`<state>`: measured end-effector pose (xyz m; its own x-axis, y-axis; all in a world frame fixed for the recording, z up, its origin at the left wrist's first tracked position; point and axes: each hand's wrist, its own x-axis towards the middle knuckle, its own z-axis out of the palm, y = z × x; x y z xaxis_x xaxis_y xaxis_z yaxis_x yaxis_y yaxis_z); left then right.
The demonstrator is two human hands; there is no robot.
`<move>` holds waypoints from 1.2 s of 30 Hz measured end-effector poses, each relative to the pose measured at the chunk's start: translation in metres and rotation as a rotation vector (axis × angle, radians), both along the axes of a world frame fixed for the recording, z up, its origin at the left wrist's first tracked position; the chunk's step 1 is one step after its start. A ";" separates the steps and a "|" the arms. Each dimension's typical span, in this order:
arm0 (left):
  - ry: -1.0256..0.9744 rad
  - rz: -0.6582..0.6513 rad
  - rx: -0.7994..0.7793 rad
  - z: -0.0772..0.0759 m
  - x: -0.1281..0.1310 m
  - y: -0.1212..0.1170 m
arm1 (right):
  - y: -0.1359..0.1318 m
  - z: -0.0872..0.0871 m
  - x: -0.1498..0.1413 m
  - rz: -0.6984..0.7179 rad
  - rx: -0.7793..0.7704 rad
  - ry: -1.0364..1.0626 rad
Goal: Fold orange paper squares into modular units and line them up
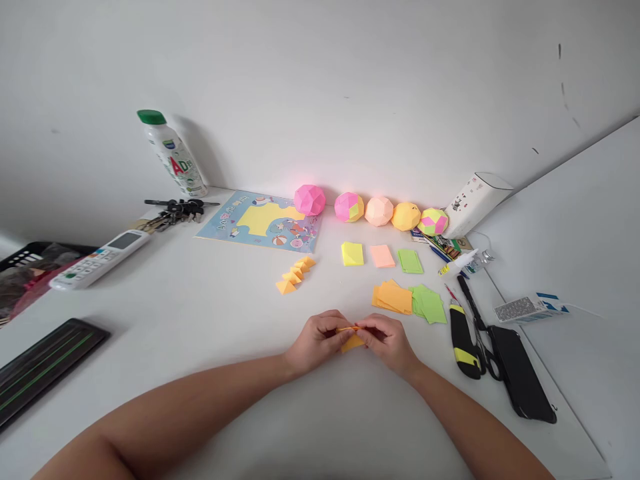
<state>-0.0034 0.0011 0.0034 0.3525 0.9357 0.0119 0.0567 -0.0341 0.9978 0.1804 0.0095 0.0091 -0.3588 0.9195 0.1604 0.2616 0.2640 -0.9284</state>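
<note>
Right, readable text first, clock centred on the orange paper [353,344] in my fingers. White bottle [175,160] with green cap [151,117], 10 o'clock, leaning in view: big "AD" on the label, red A, green D; the rest is too small. Blue cartoon sheet [227,223], 11 o'clock: lettering on it, can't make it out. Same for the remote [107,259], past 9: keys too small to read.

Both hands are nearly closed, pinching the same paper. Left hand [317,343] has its left edge between thumb and index; right hand [393,343] has the right edge likewise. Fingertips almost meet along a raised fold at the far edge; a flat part shows below the thumbs.

Pose: thumbs on the near side, other fingers curled. Left forearm [215,393] runs in from 8, right forearm [460,407] from 4.

Nearby: folded orange pieces [295,275] in a line between 10 and 11, orange sheets [394,297] between 1 and 2, green sheets [431,305] at 2.
</note>
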 end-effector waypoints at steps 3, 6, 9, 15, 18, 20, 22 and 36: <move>0.014 0.004 0.012 0.001 -0.001 -0.001 | 0.000 0.003 -0.001 0.007 -0.093 0.025; 0.034 0.015 0.037 0.003 -0.001 -0.002 | 0.000 0.005 -0.001 0.007 -0.164 0.046; 0.039 0.016 0.056 0.001 0.000 -0.003 | -0.001 0.004 -0.001 0.007 -0.187 0.061; 0.040 0.026 0.110 -0.005 0.001 -0.005 | -0.003 0.000 -0.001 0.038 -0.180 0.049; 0.044 0.027 0.141 -0.003 0.000 -0.005 | -0.003 -0.001 -0.001 0.030 -0.191 0.058; 0.038 0.025 0.137 -0.001 -0.001 -0.005 | -0.003 0.000 -0.001 0.026 -0.209 0.063; 0.034 0.025 0.121 0.001 -0.001 -0.004 | -0.003 0.001 -0.002 0.018 -0.232 0.063; -0.079 -0.010 -0.039 0.000 -0.002 -0.001 | -0.001 0.004 -0.001 -0.017 -0.357 0.117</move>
